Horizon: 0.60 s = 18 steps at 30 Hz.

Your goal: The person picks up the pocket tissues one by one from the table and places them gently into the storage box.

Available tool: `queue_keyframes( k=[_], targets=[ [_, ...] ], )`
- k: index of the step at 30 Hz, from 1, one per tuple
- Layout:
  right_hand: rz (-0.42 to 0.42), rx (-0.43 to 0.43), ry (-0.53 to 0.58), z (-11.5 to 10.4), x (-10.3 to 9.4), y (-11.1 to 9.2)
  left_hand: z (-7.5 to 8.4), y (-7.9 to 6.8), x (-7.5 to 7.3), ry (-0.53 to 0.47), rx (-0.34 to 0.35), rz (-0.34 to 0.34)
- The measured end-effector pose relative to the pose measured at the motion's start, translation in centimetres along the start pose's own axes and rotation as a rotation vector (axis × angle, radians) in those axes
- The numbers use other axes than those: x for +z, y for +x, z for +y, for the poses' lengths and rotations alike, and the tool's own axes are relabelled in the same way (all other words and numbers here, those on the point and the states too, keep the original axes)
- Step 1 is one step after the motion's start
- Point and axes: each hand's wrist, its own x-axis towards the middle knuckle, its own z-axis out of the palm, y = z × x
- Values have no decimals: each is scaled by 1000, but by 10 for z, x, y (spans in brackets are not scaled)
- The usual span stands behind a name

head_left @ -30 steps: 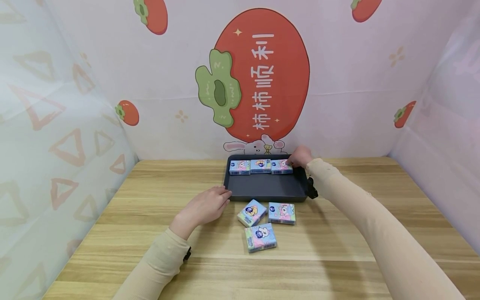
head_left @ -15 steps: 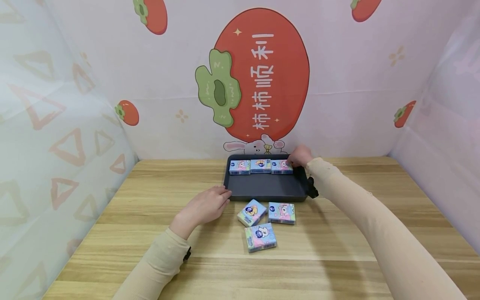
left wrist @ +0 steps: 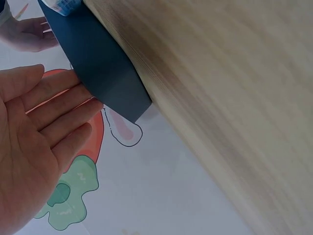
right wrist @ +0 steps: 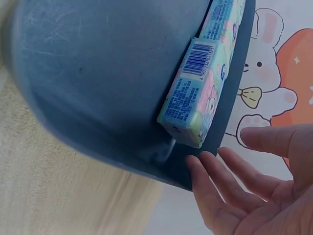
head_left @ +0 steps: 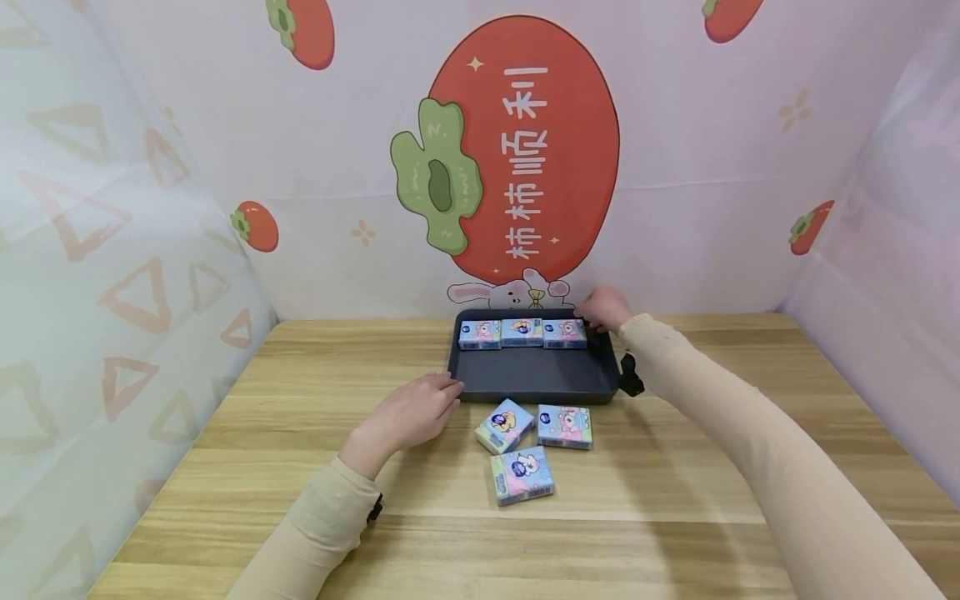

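A dark grey tray (head_left: 532, 371) stands at the back of the table, with three small blue cartoon-printed tissue packs in a row along its far side: left (head_left: 480, 335), middle (head_left: 521, 332) and right (head_left: 564, 334). My right hand (head_left: 603, 308) is over the tray's far right corner. In the right wrist view its fingers are spread and slightly bent, just off the end of the right pack (right wrist: 193, 88), holding nothing. My left hand (head_left: 405, 412) reaches to the tray's near left corner; the left wrist view shows its straight fingertips at the tray wall (left wrist: 105, 68).
Three more tissue packs lie loose on the wooden table (head_left: 315, 417) in front of the tray: one turned askew (head_left: 505, 427), one at its right (head_left: 564, 427), one nearer me (head_left: 522, 475). A printed cloth backdrop (head_left: 337, 275) rises right behind the tray.
My right hand has let go of the right pack and shifted slightly up and to the right. The packs and my left hand have stayed in place.
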Motion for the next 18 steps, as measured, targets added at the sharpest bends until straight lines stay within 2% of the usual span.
queue_keyframes(
  k=[9, 18],
  targets=[
    [7, -108, -21, 3, -3, -13, 0, 0, 1, 5, 13, 18],
    [31, -187, -88, 2, -4, -29, -1, 0, 1, -4, 29, 32]
  ],
)
